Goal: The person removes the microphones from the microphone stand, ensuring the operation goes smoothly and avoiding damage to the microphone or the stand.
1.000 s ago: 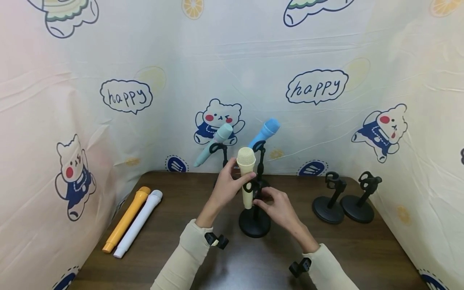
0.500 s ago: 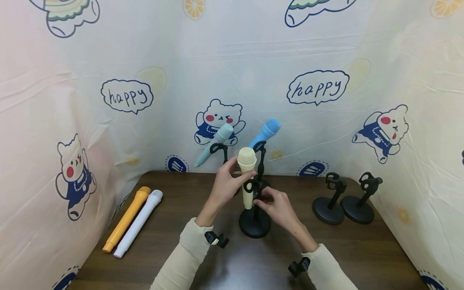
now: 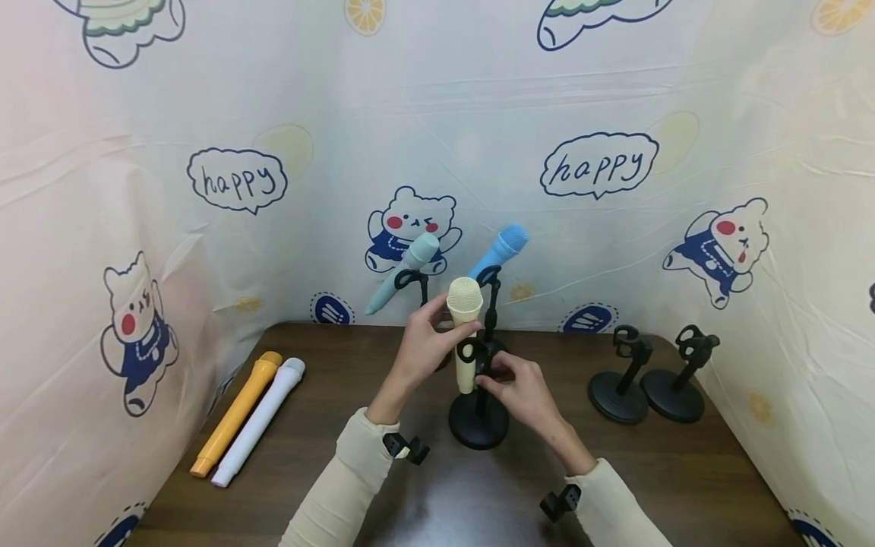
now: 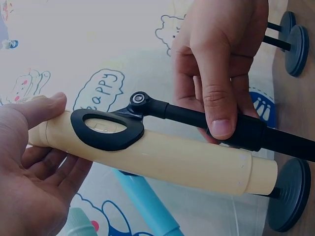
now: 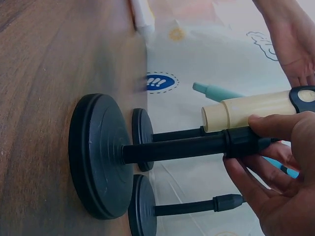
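Note:
A cream-coloured microphone (image 3: 465, 304) sits in the oval clip (image 4: 109, 130) of a black desk stand (image 3: 478, 425). My left hand (image 3: 425, 346) holds the microphone just below its head, thumb in front and fingers behind. Lower down, my right hand (image 3: 522, 386) pinches the collar (image 5: 241, 142) on the stand's pole between thumb and fingers. The microphone's tail end points down beside the pole. Behind them, a mint-green microphone (image 3: 403, 273) and a blue microphone (image 3: 502, 247) lean tilted in two more stands, whose lower parts are partly hidden.
On the table's (image 3: 328, 471) left lie an orange microphone (image 3: 237, 414) and a white microphone (image 3: 260, 422), side by side. Two black stands with bare clips (image 3: 618, 395) (image 3: 675, 391) are at the right. A printed cloth (image 3: 437, 91) hangs behind and around the table.

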### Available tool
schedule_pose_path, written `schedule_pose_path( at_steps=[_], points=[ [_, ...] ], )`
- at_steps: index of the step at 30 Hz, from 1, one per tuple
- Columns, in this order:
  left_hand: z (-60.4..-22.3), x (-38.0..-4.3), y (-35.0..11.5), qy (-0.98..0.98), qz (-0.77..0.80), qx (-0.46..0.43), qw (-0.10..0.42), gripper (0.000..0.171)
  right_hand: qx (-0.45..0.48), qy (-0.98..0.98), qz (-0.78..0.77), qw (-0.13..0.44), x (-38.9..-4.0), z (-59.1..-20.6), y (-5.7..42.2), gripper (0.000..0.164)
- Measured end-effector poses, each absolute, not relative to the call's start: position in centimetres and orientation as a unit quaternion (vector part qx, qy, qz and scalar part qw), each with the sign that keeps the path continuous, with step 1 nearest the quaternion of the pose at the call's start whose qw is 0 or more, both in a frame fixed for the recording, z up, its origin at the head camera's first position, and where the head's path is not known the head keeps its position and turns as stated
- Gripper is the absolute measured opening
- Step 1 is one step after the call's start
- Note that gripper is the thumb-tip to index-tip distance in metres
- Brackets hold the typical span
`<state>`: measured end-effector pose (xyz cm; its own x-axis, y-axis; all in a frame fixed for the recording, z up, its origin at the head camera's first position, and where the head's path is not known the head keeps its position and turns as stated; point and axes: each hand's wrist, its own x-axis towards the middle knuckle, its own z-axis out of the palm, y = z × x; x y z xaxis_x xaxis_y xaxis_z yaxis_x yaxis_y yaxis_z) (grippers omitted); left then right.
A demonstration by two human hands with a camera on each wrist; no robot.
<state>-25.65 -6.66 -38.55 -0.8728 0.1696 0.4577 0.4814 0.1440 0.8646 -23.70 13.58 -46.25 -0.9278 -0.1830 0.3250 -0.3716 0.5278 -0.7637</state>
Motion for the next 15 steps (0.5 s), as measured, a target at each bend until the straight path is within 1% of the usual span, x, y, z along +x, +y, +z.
schedule_pose_path(
  at_steps=[15],
  points=[
    [-38.38, -25.72, -6.84, -0.743, -0.622, -0.223, 0.113, 0.057, 0.150, -0.867, 0.465, 0.100, -23.65, -46.22, 13.38, 0.014]
  ],
)
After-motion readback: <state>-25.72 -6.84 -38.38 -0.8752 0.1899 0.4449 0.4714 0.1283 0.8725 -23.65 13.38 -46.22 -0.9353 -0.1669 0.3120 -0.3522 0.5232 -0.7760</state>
